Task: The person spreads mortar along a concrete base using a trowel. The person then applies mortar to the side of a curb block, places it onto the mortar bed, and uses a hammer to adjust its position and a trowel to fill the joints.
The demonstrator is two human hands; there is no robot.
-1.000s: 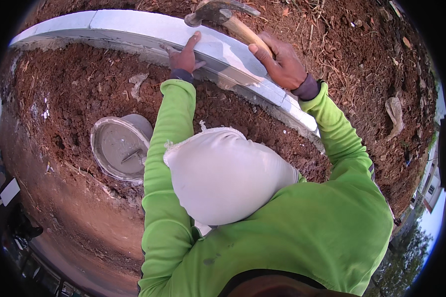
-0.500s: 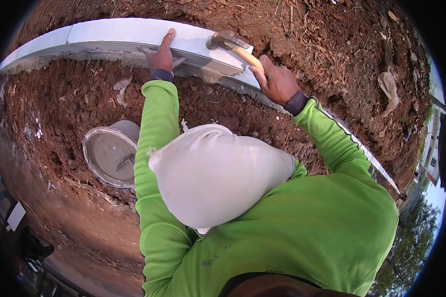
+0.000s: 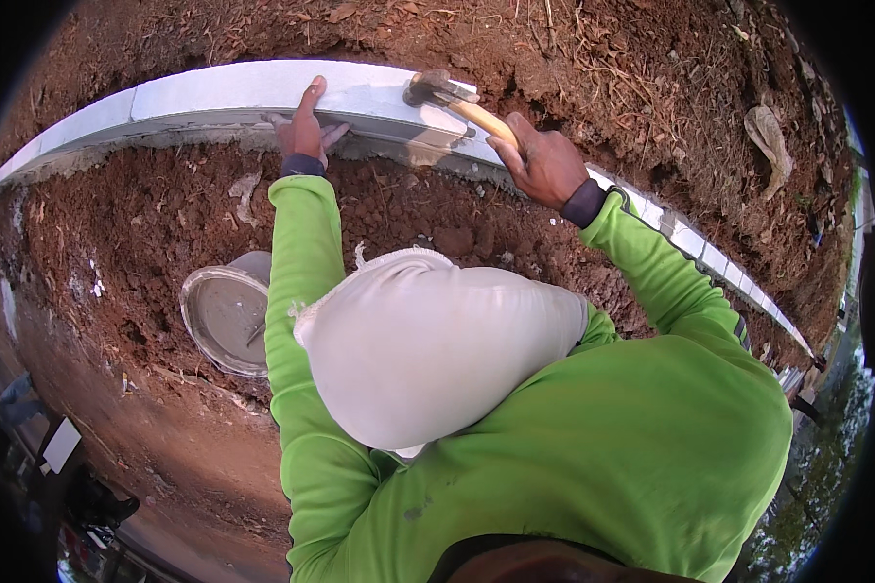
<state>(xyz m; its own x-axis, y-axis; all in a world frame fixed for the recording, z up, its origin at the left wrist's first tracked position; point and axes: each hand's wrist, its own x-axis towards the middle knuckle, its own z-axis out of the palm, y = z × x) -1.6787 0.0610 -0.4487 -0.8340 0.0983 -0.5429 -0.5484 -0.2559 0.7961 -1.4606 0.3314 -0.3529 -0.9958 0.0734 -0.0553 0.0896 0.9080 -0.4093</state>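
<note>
A long white kerb block [image 3: 233, 89] runs across the far side, in line with other blocks. My left hand [image 3: 304, 134] rests on its near edge, the thumb on the top face and the fingers spread against the side. In my right hand [image 3: 546, 167] is a hammer [image 3: 486, 119], gripped by its wooden handle. The hammer's dark metal head is over the right end of the block; whether it touches cannot be made out. Grey mortar [image 3: 408, 154] shows along the block's near lower side.
A bucket [image 3: 189, 309] of grey mortar stands on reddish soil [image 3: 146, 209], left of my left forearm. Pale cloth [image 3: 437, 340] bulges between my arms. More kerb blocks [image 3: 715, 257] curve off to the right. Dry litter [image 3: 612, 68] covers the soil beyond.
The whole view has shifted a little, so the block and bucket sit lower in it. Both hands keep nearly the same places on the block and hammer.
</note>
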